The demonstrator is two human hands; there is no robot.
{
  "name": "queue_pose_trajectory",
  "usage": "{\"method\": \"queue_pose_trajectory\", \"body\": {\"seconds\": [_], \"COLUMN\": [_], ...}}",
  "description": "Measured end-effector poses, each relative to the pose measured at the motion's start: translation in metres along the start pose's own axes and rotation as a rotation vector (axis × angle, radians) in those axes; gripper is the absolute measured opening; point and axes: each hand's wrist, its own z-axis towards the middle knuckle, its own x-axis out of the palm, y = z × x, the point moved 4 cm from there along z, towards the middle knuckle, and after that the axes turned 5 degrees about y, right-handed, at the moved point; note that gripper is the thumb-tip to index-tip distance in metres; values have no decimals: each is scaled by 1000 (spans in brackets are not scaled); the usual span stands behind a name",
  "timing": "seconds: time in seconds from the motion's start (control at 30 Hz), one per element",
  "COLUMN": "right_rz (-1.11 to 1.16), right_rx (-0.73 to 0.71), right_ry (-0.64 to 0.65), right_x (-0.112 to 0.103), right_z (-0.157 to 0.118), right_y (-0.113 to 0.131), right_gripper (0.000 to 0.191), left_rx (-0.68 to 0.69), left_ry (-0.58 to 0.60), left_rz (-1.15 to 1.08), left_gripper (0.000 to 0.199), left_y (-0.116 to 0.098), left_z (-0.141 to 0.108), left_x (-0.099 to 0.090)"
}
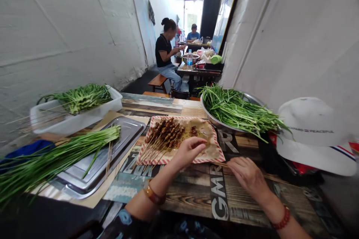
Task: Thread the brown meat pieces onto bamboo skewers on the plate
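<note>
My left hand (190, 151) is over the front of a red-and-white striped paper sheet (220, 150), fingers curved, with a gap between thumb and fingers and nothing visible in it. My right hand (247, 174) is closed on the end of a thin wooden stick (221, 164) at the sheet's front right corner. On the sheet's left half lies a pile of browned meat skewers (165, 133), their bare sticks pointing toward me. A small piece of meat (193, 130) lies apart from the pile, beyond my left hand. Brown oily stains mark the paper.
Left are a metal tray (123, 121) with long green stalks (92, 142) and a white tub (50, 121) of greens. A steel bowl (206, 109) of greens (238, 110) and a white cap (308, 119) are at right. Two people (165, 52) (193, 34) sit farther back.
</note>
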Motion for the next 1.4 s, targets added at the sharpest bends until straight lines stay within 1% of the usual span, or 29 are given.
{"method": "queue_pose_trajectory", "body": {"seconds": [0.1, 0.2, 0.3, 0.37, 0.47, 0.6, 0.83, 1.03, 1.1, 1.2, 1.3, 1.4], "right_rz": [-5, 3, -15, -40, -66, -62, -97, -64, -75, -111, -144, -138], "right_rx": [-17, -12, -14, -21, -33, -32, -55, -32, -4, 38, 59, 70], "right_ry": [-41, -67, -86, -78, -71, -81, -54, -23, -11, 11, 53, 81], "right_x": [-4, -6, -7, -7, -8, -7, -4, 4, 7, 8, 10, 12], "right_z": [7, 11, 13, 14, 14, 13, 13, 12, 9, 4, -3, -8], "right_y": [4, 9, 14, 16, 19, 19, 20, 17, 13, 5, -3, -10], "right_gripper": [22, 20, 19, 20, 22, 22, 20, 19, 18, 17, 18, 20], "left_rx": [148, 257, 312, 325, 325, 316, 391, 473, 469, 406, 373, 327], "left_ry": [-17, 42, 127, 150, 156, 146, 163, 206, 190, 118, 35, -84], "left_rz": [273, 468, 655, 739, 785, 779, 856, 903, 907, 861, 725, 566], "left_gripper": [33, 44, 50, 50, 50, 51, 44, 48, 48, 48, 45, 39], "left_y": [-8, -13, -13, -9, -1, 7, 3, 5, 8, 11, 9, 0], "left_z": [0, -2, -2, -1, 0, -1, -10, -12, -11, -10, -14, -21], "left_x": [11, 28, 44, 52, 58, 60, 61, 67, 62, 41, 10, -27]}}
